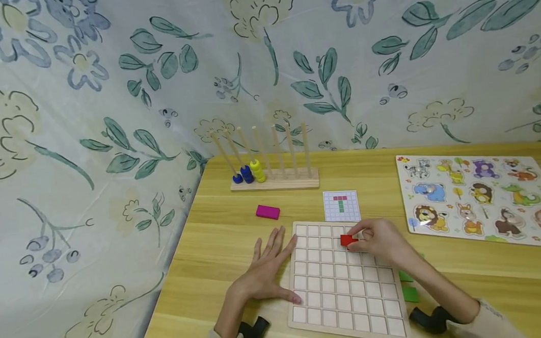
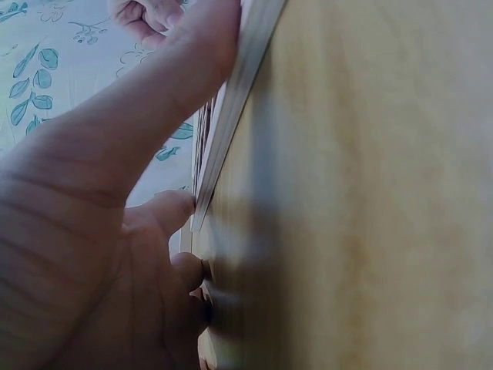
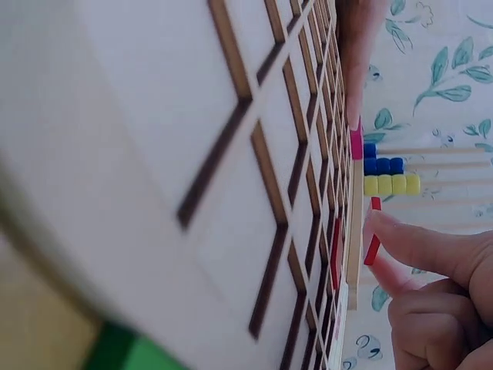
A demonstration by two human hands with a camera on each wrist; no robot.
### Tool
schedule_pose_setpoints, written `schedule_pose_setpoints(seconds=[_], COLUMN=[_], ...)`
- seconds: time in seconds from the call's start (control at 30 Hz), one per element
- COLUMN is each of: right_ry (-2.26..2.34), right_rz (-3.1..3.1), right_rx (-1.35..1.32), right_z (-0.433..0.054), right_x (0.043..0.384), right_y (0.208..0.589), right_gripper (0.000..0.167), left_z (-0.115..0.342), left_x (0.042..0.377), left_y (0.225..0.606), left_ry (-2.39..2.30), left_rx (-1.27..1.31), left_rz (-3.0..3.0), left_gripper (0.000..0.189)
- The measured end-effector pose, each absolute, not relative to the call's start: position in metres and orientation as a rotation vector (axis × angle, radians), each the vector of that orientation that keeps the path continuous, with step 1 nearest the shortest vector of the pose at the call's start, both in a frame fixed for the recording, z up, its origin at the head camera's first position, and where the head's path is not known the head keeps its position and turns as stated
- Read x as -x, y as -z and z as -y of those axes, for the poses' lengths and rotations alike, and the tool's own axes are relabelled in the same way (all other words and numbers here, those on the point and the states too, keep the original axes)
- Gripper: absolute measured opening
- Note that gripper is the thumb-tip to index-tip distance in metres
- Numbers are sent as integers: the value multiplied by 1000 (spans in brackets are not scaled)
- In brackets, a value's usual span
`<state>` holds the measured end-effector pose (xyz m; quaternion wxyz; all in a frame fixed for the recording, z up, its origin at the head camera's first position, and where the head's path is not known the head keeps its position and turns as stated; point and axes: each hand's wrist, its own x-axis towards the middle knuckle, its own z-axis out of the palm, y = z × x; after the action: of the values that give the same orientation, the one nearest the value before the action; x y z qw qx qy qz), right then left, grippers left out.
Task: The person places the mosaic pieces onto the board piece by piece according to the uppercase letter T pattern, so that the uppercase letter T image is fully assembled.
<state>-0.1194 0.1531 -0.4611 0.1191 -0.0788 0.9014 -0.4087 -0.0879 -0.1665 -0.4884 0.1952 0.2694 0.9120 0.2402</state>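
Observation:
My right hand [image 1: 380,240] pinches a small red tile [image 3: 373,231] between thumb and fingers, just above the far part of a wooden grid board [image 1: 328,309]. In the right wrist view another red tile [image 3: 337,254] lies in the grid below the held one. My left hand [image 1: 267,274] is spread along the board's left side, its thumb [image 1: 288,294] touching the frame near the front left corner and the other fingers pointing away. Past the board's far edge lies a card [image 1: 329,214] printed with a red and green T on a grid.
Green tiles [image 1: 410,294] lie beside the board's right edge, partly under my right forearm. A magenta block [image 1: 267,212] sits beyond my left hand. Behind stands a peg rack [image 1: 294,180] with blue and yellow beads. An animal puzzle [image 1: 471,199] lies at the right.

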Motion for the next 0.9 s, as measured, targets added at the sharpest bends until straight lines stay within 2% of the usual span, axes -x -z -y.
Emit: schedule_pose_setpoints(seconds=[0.23,0.9], right_ry=[1199,1176], right_rz=[-2632,-2565], right_rx=[247,129], right_z=[-142,-136], right_x=[120,123], right_y=[462,468], right_gripper=[20,23], left_z=[166,165], left_x=[88,87], left_y=[488,488], left_ry=[-683,-673], left_rx=[-746,-742], left_rz=[-2552,-2553], left_gripper=[137,136])
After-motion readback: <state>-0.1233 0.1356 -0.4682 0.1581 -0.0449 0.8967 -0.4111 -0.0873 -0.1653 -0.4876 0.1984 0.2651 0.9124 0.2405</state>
